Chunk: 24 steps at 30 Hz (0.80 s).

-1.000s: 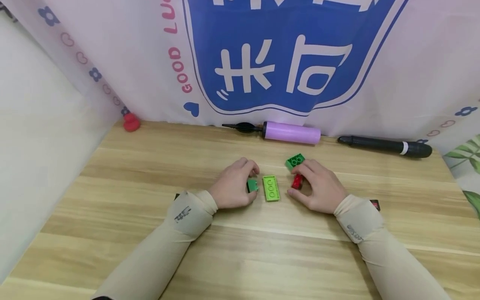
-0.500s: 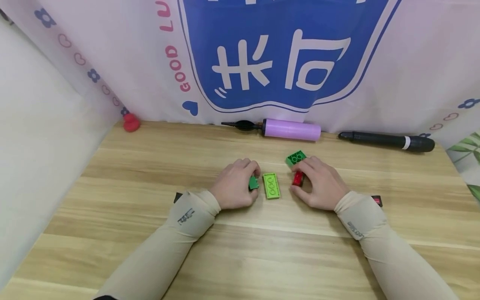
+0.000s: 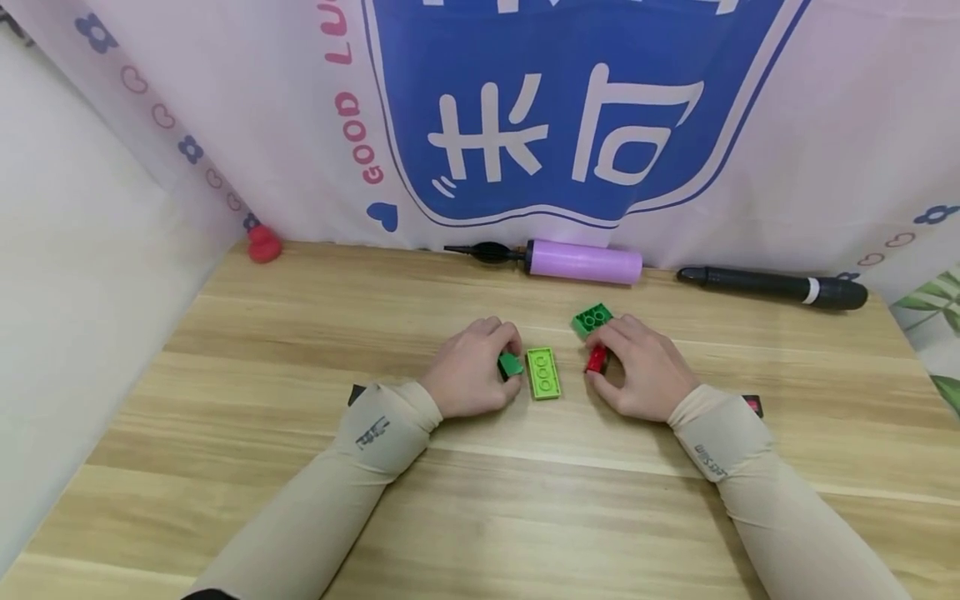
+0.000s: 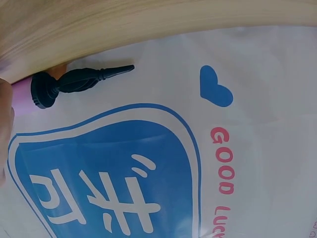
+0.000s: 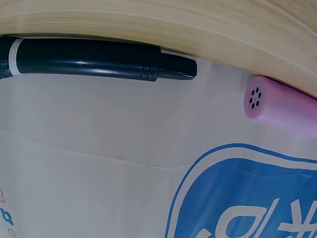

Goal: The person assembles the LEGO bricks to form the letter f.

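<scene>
In the head view my left hand [image 3: 474,368] holds a small green toy brick [image 3: 511,365] between thumb and fingers, its outer face turned to the right. Just right of that hand lies a lime-green toy brick [image 3: 543,373], hollow underside up, on the table. My right hand [image 3: 647,367] pinches a small red toy brick [image 3: 597,359], partly hidden by the fingers. A darker green brick [image 3: 592,319] lies hollow side up by the right fingertips. Only a sliver of the left hand [image 4: 5,124] enters the left wrist view; the right wrist view shows no hand.
Along the table's back edge lie a purple hand pump [image 3: 583,262] with a black nozzle and a black microphone-like object [image 3: 772,286]. A red object [image 3: 263,244] sits in the back left corner. Behind hangs a printed white cloth [image 3: 300,133].
The green brick has turned in my left hand, so its studs no longer show. In the right hand the red brick has turned slightly. The bricks on the table have stayed put.
</scene>
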Motion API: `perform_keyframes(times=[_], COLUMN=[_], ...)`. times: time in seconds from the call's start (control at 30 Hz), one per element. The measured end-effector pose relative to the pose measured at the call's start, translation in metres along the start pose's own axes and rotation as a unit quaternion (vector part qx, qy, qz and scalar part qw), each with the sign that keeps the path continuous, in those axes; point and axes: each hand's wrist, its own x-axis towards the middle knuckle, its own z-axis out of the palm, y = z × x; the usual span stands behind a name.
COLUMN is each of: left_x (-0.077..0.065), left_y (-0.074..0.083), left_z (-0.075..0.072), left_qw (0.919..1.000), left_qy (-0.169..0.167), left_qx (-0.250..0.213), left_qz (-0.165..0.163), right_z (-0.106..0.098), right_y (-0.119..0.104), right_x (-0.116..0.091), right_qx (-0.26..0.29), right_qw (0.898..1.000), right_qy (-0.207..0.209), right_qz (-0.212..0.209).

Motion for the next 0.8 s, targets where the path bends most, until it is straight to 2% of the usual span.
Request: perform_keyframes(times=[0.27, 0.5, 0.57, 0.8], left_x=[0.0005, 0.001, 0.0013, 0.0041], left_y=[-0.0013, -0.0012, -0.0014, -0.003], left_z=[0.0007, 0.0001, -0.0003, -0.0015], left_qw=[0.9988, 0.994, 0.993, 0.9899], left_qy=[0.028, 0.044, 0.04, -0.002], left_qx=[-0.04, -0.1, -0.11, -0.141], left_qz=[0.006, 0.011, 0.012, -0.009], right_z=[0.0018, 0.0009, 0.0004, 0.0007], right_y=[0.0007, 0.0013, 0.0011, -0.0002], right_x=[0.0002, 0.0001, 0.0, 0.0], right_qx=[0.002, 0.007, 0.008, 0.019], right_qw=[1.0, 1.0, 1.0, 1.0], right_qy=[0.006, 0.002, 0.004, 0.002], right_qz=[-0.002, 0.003, 0.002, 0.011])
